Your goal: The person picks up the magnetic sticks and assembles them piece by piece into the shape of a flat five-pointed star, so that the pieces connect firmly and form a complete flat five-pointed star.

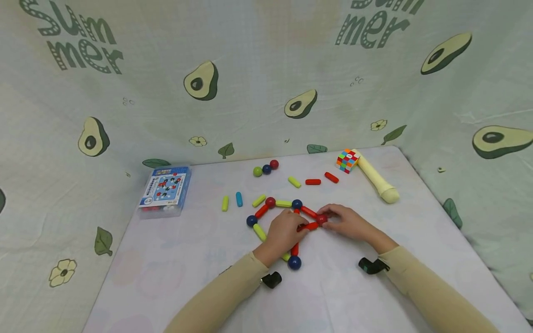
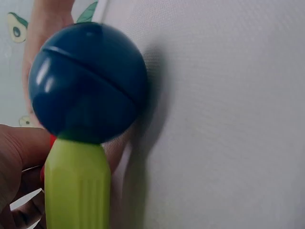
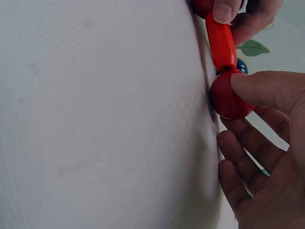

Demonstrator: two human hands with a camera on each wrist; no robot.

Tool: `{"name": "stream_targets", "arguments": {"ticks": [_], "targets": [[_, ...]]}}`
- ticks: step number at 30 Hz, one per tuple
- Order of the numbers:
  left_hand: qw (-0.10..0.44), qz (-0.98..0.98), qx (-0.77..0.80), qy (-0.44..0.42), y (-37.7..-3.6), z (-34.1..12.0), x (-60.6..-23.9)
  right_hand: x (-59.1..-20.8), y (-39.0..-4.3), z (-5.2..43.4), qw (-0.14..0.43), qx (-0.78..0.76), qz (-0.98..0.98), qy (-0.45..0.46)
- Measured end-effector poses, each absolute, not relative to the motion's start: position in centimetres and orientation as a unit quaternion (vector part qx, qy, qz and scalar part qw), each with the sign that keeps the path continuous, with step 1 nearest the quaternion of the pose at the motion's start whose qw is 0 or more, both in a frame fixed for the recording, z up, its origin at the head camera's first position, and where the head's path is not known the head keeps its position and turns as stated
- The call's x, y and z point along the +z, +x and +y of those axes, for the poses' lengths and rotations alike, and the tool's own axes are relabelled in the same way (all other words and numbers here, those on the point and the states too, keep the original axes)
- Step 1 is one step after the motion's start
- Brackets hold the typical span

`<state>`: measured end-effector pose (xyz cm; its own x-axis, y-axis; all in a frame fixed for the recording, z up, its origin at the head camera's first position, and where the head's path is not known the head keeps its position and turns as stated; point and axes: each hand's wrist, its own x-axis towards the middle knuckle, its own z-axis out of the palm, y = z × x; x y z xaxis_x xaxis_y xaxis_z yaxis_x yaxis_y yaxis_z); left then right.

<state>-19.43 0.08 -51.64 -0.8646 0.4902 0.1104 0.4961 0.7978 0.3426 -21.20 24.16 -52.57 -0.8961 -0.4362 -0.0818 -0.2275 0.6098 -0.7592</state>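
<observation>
On the table lies a figure of magnetic rods and balls. My right hand pinches a red ball at its right corner. My left hand grips a red rod whose end touches that ball. Another red rod runs from the ball to a dark blue ball. A second red ball shows partly beside my left fingers in the right wrist view. Close in the left wrist view are a blue ball and a yellow-green rod. My left hand hides part of the figure.
Loose yellow-green, blue and red rods lie behind the figure. Three balls sit further back. A boxed set stands at left; a puzzle cube and a pale yellow cylinder are at back right.
</observation>
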Motion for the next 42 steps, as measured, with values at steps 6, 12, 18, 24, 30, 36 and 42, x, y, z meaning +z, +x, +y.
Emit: {"name": "stream_targets", "arguments": {"ticks": [6, 12, 18, 24, 30, 36, 42], "targets": [[0.016, -0.950, -0.183, -0.251, -19.4, -0.1, -51.7, -52.6, -21.2, 24.0, 0.136, -0.393, 0.890, -0.184], [0.016, -0.948, -0.199, -0.249, -19.4, -0.5, -51.9, -52.5, -21.1, 23.9, 0.132, -0.399, 0.888, -0.188], [0.018, -0.944, -0.214, -0.252, -19.0, -1.0, -51.9, -52.6, -21.1, 23.8, 0.127, -0.396, 0.890, -0.185], [0.014, -0.942, -0.226, -0.248, -18.6, -1.7, -52.1, -52.5, -21.0, 23.7, 0.118, -0.394, 0.892, -0.186], [0.004, -0.941, -0.253, -0.223, -17.9, -2.5, -51.9, -52.7, -21.3, 23.3, 0.111, -0.400, 0.892, -0.179], [-0.006, -0.952, -0.248, -0.178, -17.4, -2.9, -51.9, -52.3, -22.1, 22.3, 0.109, -0.403, 0.890, -0.182], [-0.015, -0.953, -0.256, -0.159, -17.1, -2.6, -51.9, -51.9, -23.5, 21.1, 0.123, -0.399, 0.891, -0.180]]}}
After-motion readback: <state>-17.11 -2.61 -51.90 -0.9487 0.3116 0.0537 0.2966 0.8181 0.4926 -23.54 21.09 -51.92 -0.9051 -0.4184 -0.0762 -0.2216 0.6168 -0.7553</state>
